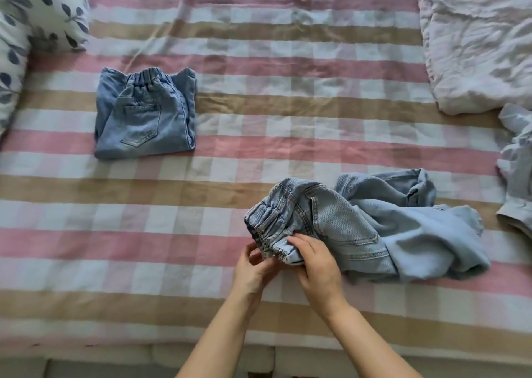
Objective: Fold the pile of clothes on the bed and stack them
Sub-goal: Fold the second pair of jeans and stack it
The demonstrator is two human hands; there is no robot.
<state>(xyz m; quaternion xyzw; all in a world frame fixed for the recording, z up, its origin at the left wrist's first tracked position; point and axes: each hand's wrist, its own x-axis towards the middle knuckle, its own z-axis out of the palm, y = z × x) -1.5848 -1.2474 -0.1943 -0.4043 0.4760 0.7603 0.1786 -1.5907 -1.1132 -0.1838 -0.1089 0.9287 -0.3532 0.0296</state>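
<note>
A pair of light blue unfolded jeans (pixel 374 227) lies crumpled on the bed (pixel 259 153), close to its near edge and right of the middle. The waistband points left and the legs are bunched off to the right. Both hands hold the elastic waistband: the left hand (pixel 253 268) pinches its near end, and the right hand (pixel 316 265), just beside it, curls its fingers over the band.

The step in hand appears to be the start of folding this pair. The next move likely calls for pulling the waistband to draw the legs out straight and flat.

A pair of folded jeans (pixel 144 118) sits well apart toward the far left of the bed, the likely place to stack. Open striped sheet between the two pairs gives room to spread out. At the right edge a pale garment (pixel 515 170) lies near the leg ends and could get caught up. A rumpled blanket (pixel 475 37) fills the far right corner, and a leaf-print pillow (pixel 37 8) the far left corner.
</note>
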